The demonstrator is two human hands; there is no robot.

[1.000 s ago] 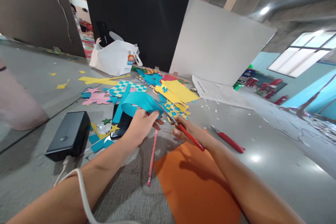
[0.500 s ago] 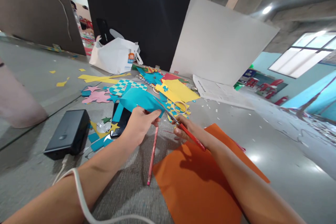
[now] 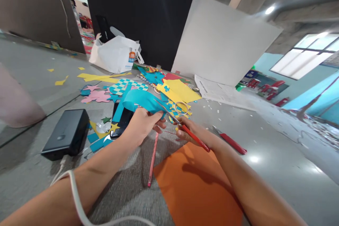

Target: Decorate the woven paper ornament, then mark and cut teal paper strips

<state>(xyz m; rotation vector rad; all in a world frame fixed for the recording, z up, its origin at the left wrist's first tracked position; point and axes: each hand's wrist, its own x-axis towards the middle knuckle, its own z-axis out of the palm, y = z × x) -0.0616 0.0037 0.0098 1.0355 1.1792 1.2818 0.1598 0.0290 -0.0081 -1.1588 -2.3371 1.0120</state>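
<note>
Well, Scissors (image 3: 168, 112) Touch Blue Paper (image 3: 141, 99)

The left hand (image 3: 141, 126) pinches the blue paper between the thumb and fingers. The right hand (image 3: 192, 132) is closed around the red handle of the scissors. The thin metal blades sit close together, and their tips touch the edge of the blue paper. The paper is in the air, just above a big messy pile of paper bits.

That pile has yellow paper (image 3: 177, 90), checkered paper (image 3: 127, 85) and a pink paper shape (image 3: 95, 96). A pink pencil (image 3: 153, 159) lies under the hands, and orange paper (image 3: 197, 187) lies beside it. A red craft knife (image 3: 231, 143) is on the gray floor (image 3: 275, 169) to the right. A black power bank (image 3: 65, 134) sits on the left, with a phone (image 3: 122, 118) near it.

Farther back are a white bag (image 3: 113, 54), a big white board (image 3: 225, 39) and little red chairs (image 3: 270, 90).
</note>
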